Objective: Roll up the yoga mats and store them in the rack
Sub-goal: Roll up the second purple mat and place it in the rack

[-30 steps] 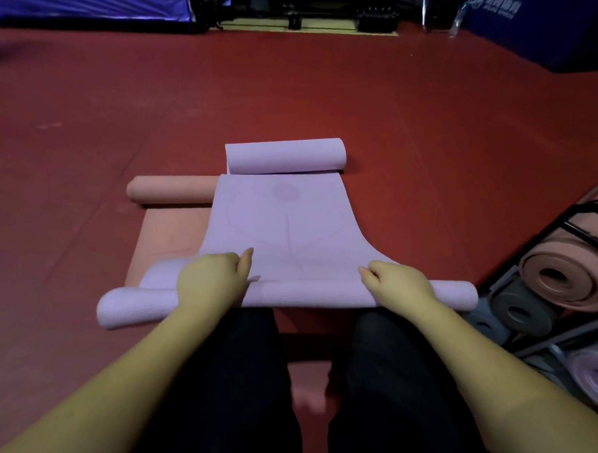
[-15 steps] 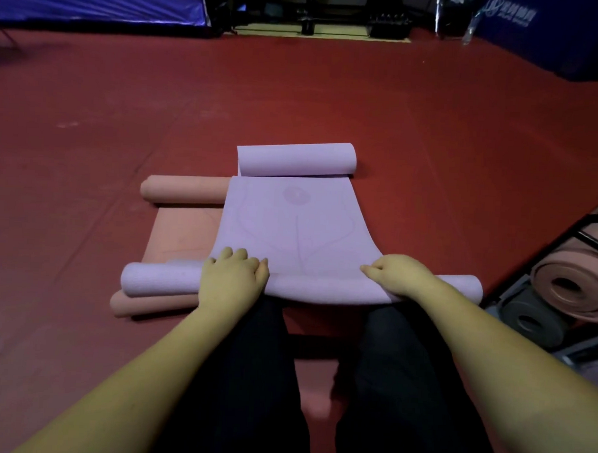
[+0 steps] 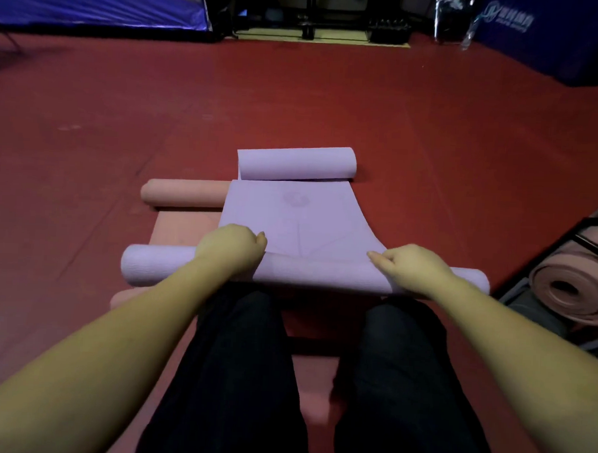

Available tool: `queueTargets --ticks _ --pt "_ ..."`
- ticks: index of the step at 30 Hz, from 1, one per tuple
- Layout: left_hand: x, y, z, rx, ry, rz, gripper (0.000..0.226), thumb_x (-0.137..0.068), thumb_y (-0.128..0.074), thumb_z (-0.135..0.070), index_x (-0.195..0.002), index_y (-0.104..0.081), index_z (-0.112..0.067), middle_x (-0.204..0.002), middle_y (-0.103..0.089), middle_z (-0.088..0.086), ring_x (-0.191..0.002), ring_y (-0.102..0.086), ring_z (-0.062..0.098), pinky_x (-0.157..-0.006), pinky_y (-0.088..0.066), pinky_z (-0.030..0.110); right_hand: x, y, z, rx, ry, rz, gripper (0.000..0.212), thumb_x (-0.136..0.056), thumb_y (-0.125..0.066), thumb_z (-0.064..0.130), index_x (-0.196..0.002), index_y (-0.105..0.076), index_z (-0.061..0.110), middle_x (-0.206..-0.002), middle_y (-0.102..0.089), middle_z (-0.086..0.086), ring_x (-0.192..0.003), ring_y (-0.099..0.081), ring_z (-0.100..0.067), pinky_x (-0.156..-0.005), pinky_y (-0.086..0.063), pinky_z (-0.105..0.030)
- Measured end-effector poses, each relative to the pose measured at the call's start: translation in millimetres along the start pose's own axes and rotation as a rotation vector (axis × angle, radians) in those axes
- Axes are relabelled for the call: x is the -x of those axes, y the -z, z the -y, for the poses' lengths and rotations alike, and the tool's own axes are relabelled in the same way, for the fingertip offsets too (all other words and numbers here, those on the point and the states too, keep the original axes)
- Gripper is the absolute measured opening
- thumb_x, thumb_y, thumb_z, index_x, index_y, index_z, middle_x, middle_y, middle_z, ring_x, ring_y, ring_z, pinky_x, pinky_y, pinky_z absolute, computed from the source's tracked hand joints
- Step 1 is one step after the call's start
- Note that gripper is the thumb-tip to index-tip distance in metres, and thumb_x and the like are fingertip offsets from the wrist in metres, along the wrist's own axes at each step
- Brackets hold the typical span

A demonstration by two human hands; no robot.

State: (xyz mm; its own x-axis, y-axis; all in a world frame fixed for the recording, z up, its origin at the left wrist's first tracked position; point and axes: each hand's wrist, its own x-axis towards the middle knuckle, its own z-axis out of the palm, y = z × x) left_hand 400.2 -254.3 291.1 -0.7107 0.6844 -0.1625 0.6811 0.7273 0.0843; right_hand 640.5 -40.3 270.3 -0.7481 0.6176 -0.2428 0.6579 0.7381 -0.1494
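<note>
A purple yoga mat (image 3: 291, 222) lies on the red floor in front of my knees, with a curled roll at its far end (image 3: 297, 163) and a thicker near roll (image 3: 316, 276) across my lap. My left hand (image 3: 229, 249) grips the near roll left of its middle, fingers curled over the top. My right hand (image 3: 407, 267) grips the same roll toward its right end. Under the purple mat lies a pink mat (image 3: 181, 228), whose far end is rolled (image 3: 184, 193). The rack (image 3: 595, 236) stands at the right edge.
The rack holds a rolled pink mat (image 3: 572, 286) and a grey roll below it (image 3: 533, 313). Blue padded barriers (image 3: 95, 5) and dark equipment line the far wall. Open red floor spreads to the left and beyond the mats.
Both hands have rolled the near purple roll forward, away from me. The flat stretch of purple mat between the two rolls has grown shorter, and the roll is thicker.
</note>
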Motion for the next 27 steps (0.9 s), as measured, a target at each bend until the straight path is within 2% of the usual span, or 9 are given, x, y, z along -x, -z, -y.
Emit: queueTargets --ticks 4,8,11,13,17,20,23,25,27 --pt "5 14 4 -0.002 -0.02 0.153 0.04 -0.102 -0.029 -0.041 -0.1 -0.059 -0.014 -0.119 -0.06 0.014 -0.092 -0.048 0.029 -0.081 -0.04 0.036 -1 21 -6 -0.116 -0.002 0.271 0.069 -0.095 -0.028 0.069 -0.128 -0.062 0.02 -0.139 -0.056 -0.003 -0.126 -0.051 -0.025 -0.105 -0.037 -0.035" --pt "15 -9 8 -0.056 -0.033 0.299 0.042 -0.102 -0.035 -0.04 -0.119 -0.062 -0.012 -0.132 -0.057 0.011 -0.114 -0.053 0.03 -0.094 -0.042 0.036 -2 -5 -9 -0.089 0.032 0.402 0.055 -0.094 -0.032 0.071 -0.11 -0.061 0.028 -0.125 -0.059 0.003 -0.116 -0.052 -0.023 -0.102 -0.038 -0.037" --pt "17 -23 11 -0.056 -0.023 0.262 0.033 -0.099 -0.042 -0.043 -0.1 -0.063 -0.017 -0.124 -0.06 0.01 -0.109 -0.053 0.029 -0.088 -0.042 0.035 0 -18 -12 -0.139 0.087 0.316 0.049 -0.094 -0.039 0.068 -0.084 -0.056 0.023 -0.1 -0.06 0.004 -0.101 -0.055 -0.022 -0.093 -0.043 -0.038" --pt "19 -25 8 -0.024 -0.006 0.187 0.03 -0.096 -0.046 -0.042 -0.092 -0.064 -0.018 -0.116 -0.062 0.008 -0.098 -0.051 0.027 -0.081 -0.042 0.034 0 -22 -14 -0.177 0.131 0.262 0.042 -0.095 -0.044 0.061 -0.076 -0.055 0.025 -0.096 -0.053 0.007 -0.099 -0.052 -0.019 -0.094 -0.041 -0.038" --pt "20 -23 4 -0.024 0.024 0.204 0.025 -0.096 -0.05 -0.038 -0.092 -0.066 -0.019 -0.107 -0.064 0.006 -0.092 -0.054 0.027 -0.078 -0.045 0.033 -1 -25 -14 -0.143 0.102 0.176 0.052 -0.092 -0.045 0.065 -0.073 -0.053 0.017 -0.076 -0.055 0.002 -0.078 -0.055 -0.019 -0.072 -0.042 -0.035" --pt "11 -22 4 -0.032 0.039 0.245 0.026 -0.095 -0.049 -0.036 -0.093 -0.065 -0.016 -0.105 -0.063 0.008 -0.094 -0.054 0.029 -0.077 -0.043 0.034 1 -21 -8 -0.081 0.097 0.056 0.046 -0.092 -0.048 0.062 -0.073 -0.052 0.021 -0.07 -0.055 0.002 -0.072 -0.052 -0.018 -0.059 -0.035 -0.033" --pt "3 -20 1 -0.002 0.064 0.298 0.022 -0.092 -0.051 -0.033 -0.084 -0.058 -0.014 -0.093 -0.057 0.007 -0.087 -0.052 0.028 -0.074 -0.039 0.032 2 -19 6 0.024 0.07 0.022 0.047 -0.096 -0.046 0.058 -0.07 -0.054 0.021 -0.074 -0.052 0.001 -0.078 -0.05 -0.022 -0.062 -0.033 -0.034" --pt "-1 -18 -2 -0.028 0.044 0.327 0.018 -0.094 -0.05 -0.03 -0.088 -0.058 -0.014 -0.093 -0.056 0.007 -0.087 -0.051 0.027 -0.075 -0.038 0.031 5 -23 10 0.086 0.038 -0.012 0.054 -0.097 -0.04 0.059 -0.083 -0.067 0.015 -0.088 -0.056 -0.001 -0.093 -0.053 -0.025 -0.073 -0.04 -0.033" --pt "-2 -17 -3 -0.04 0.021 0.344 0.017 -0.094 -0.05 -0.027 -0.09 -0.059 -0.013 -0.097 -0.059 0.009 -0.087 -0.051 0.027 -0.075 -0.038 0.03 16 -29 8 0.066 0.015 -0.087 0.061 -0.098 -0.032 0.062 -0.092 -0.071 0.015 -0.096 -0.061 -0.003 -0.1 -0.057 -0.026 -0.073 -0.039 -0.033"
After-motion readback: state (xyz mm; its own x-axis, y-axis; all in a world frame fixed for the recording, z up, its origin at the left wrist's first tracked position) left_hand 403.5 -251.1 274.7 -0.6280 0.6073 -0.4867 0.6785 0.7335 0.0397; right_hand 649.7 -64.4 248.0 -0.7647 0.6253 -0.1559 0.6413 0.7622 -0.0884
